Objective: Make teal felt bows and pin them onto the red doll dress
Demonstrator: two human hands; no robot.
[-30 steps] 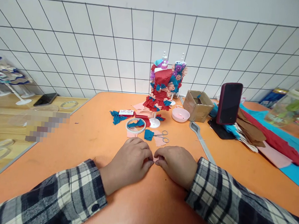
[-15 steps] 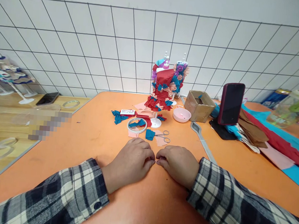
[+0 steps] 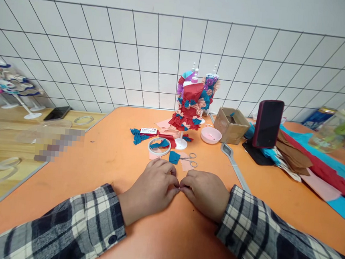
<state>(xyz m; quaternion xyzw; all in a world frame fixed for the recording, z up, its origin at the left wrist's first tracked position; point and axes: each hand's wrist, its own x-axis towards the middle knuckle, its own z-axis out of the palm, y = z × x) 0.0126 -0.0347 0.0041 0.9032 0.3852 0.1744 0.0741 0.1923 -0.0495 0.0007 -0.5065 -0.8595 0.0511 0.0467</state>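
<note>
My left hand (image 3: pixel 155 186) and my right hand (image 3: pixel 204 193) meet low over the orange table (image 3: pixel 114 237), fingertips pinched close together. A tiny pinkish bit shows between them, mostly hidden by the fingers, so its kind cannot be made out. Just beyond the hands lie small scissors (image 3: pixel 193 163), a blue crinkled piece (image 3: pixel 174 158) and a pink piece (image 3: pixel 186 165). A roll of tape (image 3: pixel 150 148) rests to their left. Behind stands a small dress form in a red ruffled dress (image 3: pixel 193 94) with blue and pink bows.
Right of the dress form are a pink bowl (image 3: pixel 211 135), a cardboard box (image 3: pixel 235 131) and an upright phone (image 3: pixel 269 124). Coloured sheets (image 3: pixel 323 169) and a clear jar (image 3: pixel 329 135) occupy the right side. More dressed forms (image 3: pixel 10 81) stand on the wooden table at left.
The fingertips of my two hands have drawn closer and the right fingers have curled in more. The view has shifted slightly; the objects on the table stay in place.
</note>
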